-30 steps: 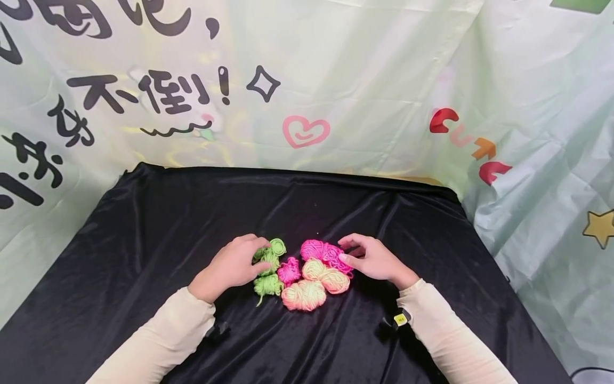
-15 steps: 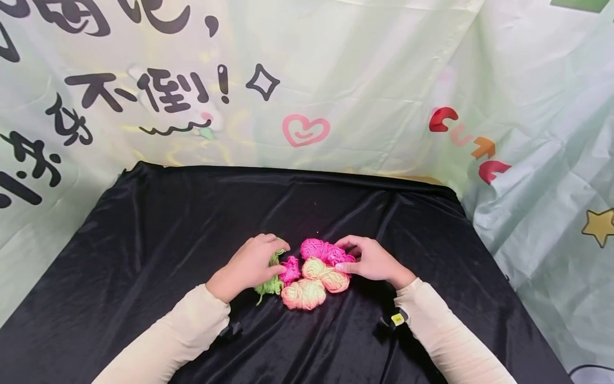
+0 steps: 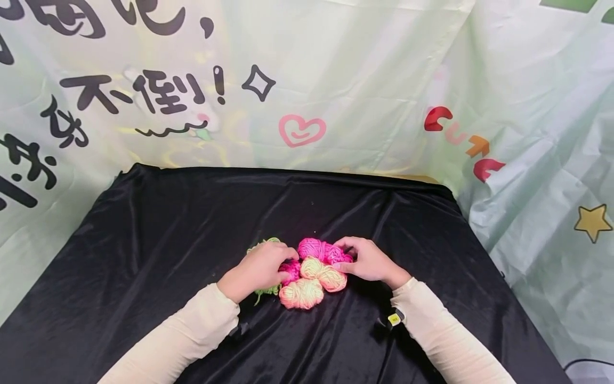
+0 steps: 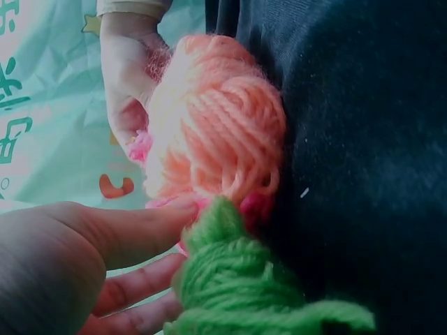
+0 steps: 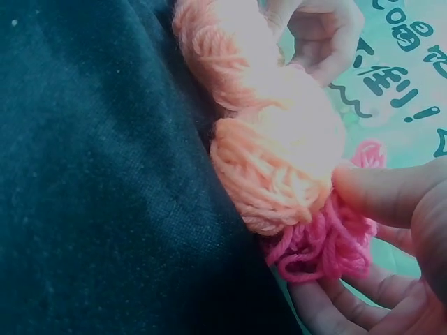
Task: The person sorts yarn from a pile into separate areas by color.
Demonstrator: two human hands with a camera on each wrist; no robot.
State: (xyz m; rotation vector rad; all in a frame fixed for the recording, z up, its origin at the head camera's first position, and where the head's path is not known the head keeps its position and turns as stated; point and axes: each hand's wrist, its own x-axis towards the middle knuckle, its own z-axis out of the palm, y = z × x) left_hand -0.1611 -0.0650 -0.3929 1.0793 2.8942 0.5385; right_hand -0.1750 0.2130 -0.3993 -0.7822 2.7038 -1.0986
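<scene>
Printed backdrop point(image 3: 374, 80), behind the peach yarn point(image 3: 310, 288). Black cloth point(image 3: 240, 208), beneath it. Left hand point(image 3: 259, 272), to its left; right hand point(image 3: 371, 261), to its right. Long pink skein point(image 3: 324, 251), behind it, right end pinched in right hand. Green yarn point(image 3: 268, 291), left of it, partly hidden. Small pink ball point(image 3: 291, 271), beside it, gripped in left hand.

The yarn point(image 3: 302, 294) is pink, peach and green, the cloth point(image 3: 230, 208) black.
</scene>
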